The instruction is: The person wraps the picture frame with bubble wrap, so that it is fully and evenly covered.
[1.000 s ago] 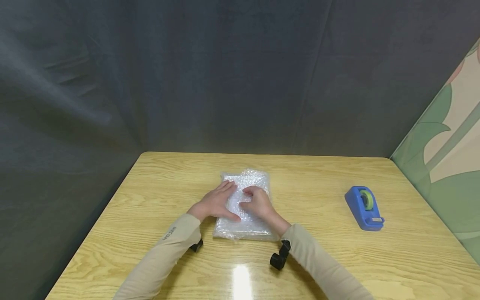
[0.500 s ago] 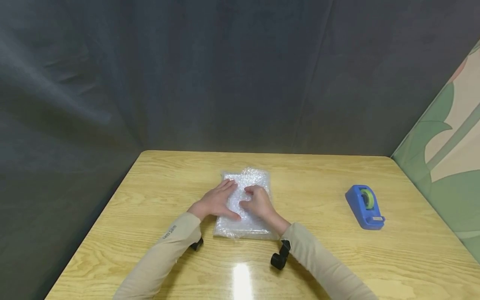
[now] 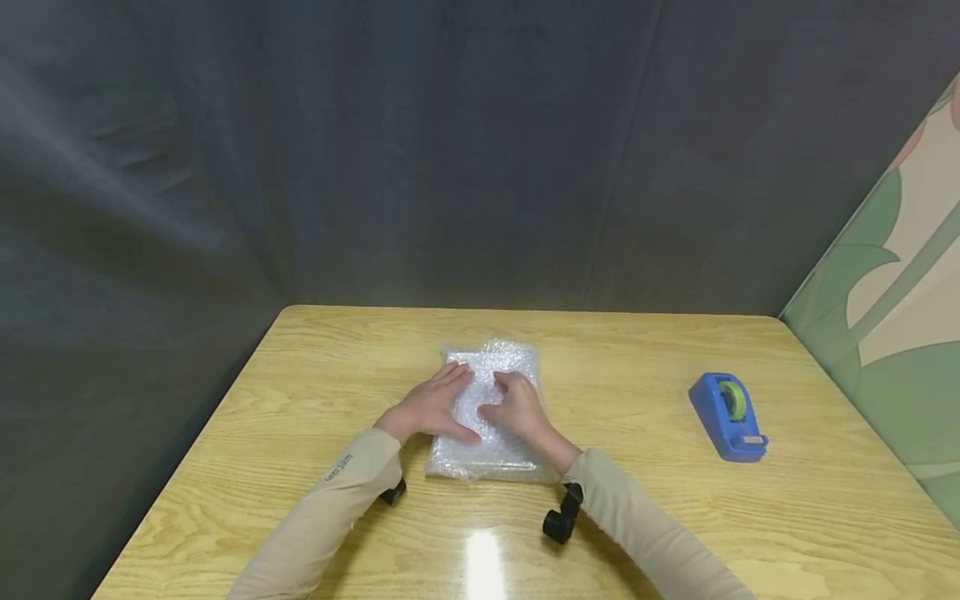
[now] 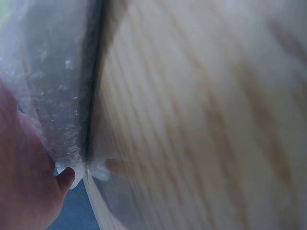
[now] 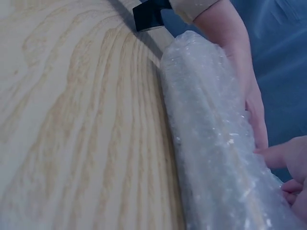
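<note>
A flat rectangular package in bubble wrap point(image 3: 498, 458) lies on the table in the head view. My left hand point(image 3: 433, 406) rests on its left side, fingers straight and thumb spread toward me. On the right side of the wrap, my right hand point(image 3: 521, 412) touches the top with bent fingers. A gap shows between its thumb and forefinger, and I see nothing held there. The right wrist view shows the bubble wrap point(image 5: 206, 110) edge-on, with the right hand point(image 5: 292, 158) at its top. What the wrap encloses is not clear.
A blue tape dispenser point(image 3: 727, 417) with a green roll stands on the right of the wooden table point(image 3: 315, 392). A dark curtain point(image 3: 465, 150) hangs behind the table, and a patterned panel point(image 3: 900, 333) borders it on the right.
My right forefinger has drawn slightly to the right over the wrap, while the thumb stays about where it was. The left hand and the package have not visibly moved.
</note>
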Motion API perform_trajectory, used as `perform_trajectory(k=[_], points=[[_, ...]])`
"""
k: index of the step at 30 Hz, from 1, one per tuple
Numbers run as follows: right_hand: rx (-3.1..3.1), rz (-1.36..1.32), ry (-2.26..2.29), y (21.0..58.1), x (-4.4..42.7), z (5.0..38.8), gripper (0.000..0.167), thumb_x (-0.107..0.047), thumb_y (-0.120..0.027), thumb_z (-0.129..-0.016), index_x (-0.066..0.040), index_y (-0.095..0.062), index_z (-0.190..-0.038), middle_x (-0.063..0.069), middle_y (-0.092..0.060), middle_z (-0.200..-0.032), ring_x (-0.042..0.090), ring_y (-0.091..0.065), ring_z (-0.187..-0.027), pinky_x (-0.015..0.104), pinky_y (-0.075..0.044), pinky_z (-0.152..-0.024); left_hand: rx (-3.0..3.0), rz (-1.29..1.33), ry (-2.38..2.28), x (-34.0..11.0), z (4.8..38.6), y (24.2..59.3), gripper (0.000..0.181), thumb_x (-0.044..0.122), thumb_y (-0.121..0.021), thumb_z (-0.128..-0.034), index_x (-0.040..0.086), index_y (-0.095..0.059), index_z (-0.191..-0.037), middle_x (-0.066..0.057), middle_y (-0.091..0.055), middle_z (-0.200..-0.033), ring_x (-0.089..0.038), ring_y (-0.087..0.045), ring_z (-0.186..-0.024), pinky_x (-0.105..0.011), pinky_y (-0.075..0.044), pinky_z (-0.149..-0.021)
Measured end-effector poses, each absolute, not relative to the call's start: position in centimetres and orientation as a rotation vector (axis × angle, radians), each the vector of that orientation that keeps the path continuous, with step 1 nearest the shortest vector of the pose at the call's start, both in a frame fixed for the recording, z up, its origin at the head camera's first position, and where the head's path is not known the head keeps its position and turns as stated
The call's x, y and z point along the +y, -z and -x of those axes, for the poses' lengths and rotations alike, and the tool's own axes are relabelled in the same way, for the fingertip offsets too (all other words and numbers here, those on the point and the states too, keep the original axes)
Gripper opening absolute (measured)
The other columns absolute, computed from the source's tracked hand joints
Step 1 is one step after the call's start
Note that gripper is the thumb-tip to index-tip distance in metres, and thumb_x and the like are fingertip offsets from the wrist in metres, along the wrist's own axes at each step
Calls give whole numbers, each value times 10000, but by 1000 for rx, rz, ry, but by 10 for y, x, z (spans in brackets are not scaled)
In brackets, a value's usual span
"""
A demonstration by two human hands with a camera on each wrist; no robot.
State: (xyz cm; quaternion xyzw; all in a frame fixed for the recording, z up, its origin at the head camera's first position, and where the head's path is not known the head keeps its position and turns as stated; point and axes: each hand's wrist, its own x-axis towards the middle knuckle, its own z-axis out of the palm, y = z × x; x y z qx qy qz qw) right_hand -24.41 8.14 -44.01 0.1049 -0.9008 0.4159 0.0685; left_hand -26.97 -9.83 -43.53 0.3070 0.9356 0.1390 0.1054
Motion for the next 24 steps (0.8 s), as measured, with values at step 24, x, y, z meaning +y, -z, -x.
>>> perform_trajectory(k=[24], points=[[-2611, -894, -1122, 452, 102, 262, 293, -97, -714, -751, 39, -651, -1003, 146, -648, -1022, 273, -578, -998, 403, -442, -921, 2755, -913, -389, -98, 270, 435, 1142, 682, -654, -616, 93, -152, -1456, -54, -56, -1521, -215, -6, -1388, -411, -140, -1105]])
